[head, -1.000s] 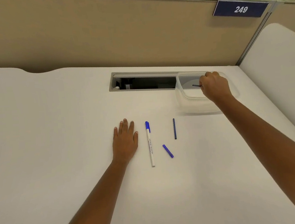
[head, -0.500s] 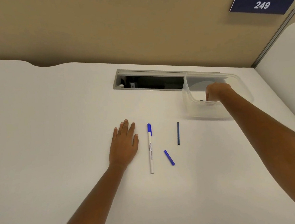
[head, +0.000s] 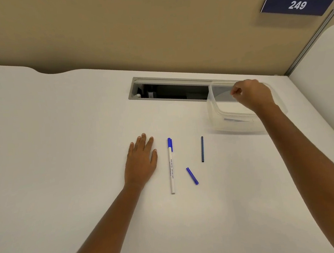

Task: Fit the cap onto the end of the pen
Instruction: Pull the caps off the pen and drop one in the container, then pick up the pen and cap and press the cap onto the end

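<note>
Pen [head: 171, 166] lies just right of the flat, released left hand [head: 141, 164]; right hand [head: 251, 94], loosely clenched, is over the tub [head: 217, 112].

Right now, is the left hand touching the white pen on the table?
Apart. The head view shows a strip of bare table between the left hand and the white pen.

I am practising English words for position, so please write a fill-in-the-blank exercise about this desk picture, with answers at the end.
1. The left hand lies ____ on the table.
2. The white pen has a cap of ____ colour.
3. The right hand is over the clear ____ container.
4. The loose blue cap lies to the ____ of the white pen.

Answers: flat; blue; plastic; right
</note>
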